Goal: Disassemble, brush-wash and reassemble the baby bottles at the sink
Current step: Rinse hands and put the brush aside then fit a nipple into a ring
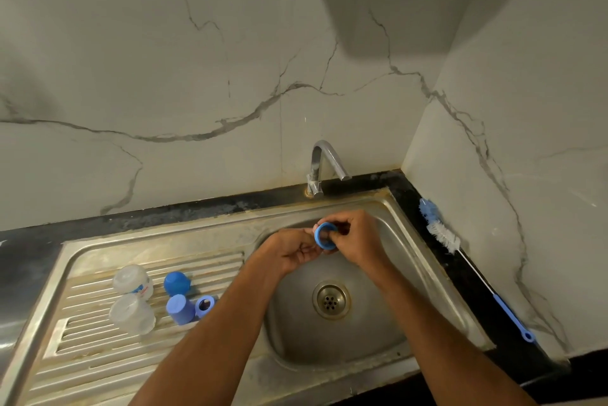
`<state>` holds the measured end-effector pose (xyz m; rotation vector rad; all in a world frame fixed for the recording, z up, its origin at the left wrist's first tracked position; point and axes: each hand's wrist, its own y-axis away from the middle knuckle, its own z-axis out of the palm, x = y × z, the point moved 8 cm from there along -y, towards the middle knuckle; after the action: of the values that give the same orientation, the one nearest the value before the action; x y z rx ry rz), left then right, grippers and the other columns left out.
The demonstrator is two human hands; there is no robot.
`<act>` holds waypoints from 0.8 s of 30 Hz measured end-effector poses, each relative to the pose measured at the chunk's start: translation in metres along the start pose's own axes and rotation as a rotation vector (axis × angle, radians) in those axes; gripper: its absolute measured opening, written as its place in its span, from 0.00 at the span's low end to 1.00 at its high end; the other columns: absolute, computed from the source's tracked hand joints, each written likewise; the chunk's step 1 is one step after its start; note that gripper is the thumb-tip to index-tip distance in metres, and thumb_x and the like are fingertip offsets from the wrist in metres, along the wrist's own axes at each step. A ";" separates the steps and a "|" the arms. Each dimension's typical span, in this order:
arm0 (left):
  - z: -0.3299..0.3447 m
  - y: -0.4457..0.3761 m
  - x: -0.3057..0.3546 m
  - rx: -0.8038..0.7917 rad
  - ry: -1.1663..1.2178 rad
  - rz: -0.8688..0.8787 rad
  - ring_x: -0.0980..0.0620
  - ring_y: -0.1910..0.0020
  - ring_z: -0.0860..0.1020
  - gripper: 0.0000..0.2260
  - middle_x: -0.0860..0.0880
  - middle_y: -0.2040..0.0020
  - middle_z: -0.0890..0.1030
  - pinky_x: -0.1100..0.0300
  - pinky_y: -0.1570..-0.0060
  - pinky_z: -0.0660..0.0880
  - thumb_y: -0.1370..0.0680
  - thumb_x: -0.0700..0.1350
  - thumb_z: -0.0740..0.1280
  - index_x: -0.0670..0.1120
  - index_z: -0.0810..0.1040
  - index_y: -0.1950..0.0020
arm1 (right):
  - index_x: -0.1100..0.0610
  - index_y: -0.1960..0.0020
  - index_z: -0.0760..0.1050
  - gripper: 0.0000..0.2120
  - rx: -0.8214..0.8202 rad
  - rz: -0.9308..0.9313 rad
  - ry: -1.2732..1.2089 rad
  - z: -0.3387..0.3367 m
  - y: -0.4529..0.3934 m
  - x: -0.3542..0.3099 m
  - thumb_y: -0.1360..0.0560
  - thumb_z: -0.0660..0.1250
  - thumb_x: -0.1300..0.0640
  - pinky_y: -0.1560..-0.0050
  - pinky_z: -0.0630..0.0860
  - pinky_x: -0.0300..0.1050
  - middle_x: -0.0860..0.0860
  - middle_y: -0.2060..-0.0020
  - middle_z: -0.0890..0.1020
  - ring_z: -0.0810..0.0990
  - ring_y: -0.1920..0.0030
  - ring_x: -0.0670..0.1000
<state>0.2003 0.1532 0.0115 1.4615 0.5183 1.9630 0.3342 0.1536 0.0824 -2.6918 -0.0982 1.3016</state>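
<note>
1. The blue plastic screw ring (325, 237) from a baby bottle sits between my two hands, held over the back part of the stainless steel sink basin (388, 323), in front of the chrome tap (324, 164).
2. My right hand (353, 234) grips the ring, with fingers curled round its right side and a fingertip poking into its opening.
3. My left hand (289, 252) is curled against the ring's left edge; I pinch something pale there, too hidden to name.
4. Both my forearms reach in from the bottom edge, converging above the round metal drain (330, 299).
5. On the ribbed steel draining board (98, 349) to my left stand two clear plastic bottle bodies (133, 298), upside down as far as I can tell.
6. Just beside them are two blue plastic caps (179, 297) and a second blue ring (205, 305), lying near the basin's edge.
7. A long bottle brush (441, 234) with white and blue bristles and a blue handle lies on the black counter (460, 274) to my right, along the marble wall.
</note>
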 end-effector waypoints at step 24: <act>-0.145 0.051 0.053 0.444 -0.499 0.424 0.53 0.59 0.83 0.04 0.49 0.60 0.83 0.61 0.54 0.82 0.27 0.37 0.76 0.41 0.85 0.53 | 0.55 0.50 0.81 0.11 -0.402 0.296 -0.267 0.157 -0.001 -0.045 0.30 0.77 0.64 0.52 0.84 0.50 0.54 0.55 0.85 0.84 0.53 0.52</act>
<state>0.0398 0.1605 0.0371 2.4197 0.4580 1.7360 0.1828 0.1660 0.0213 -2.9208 0.0130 1.9124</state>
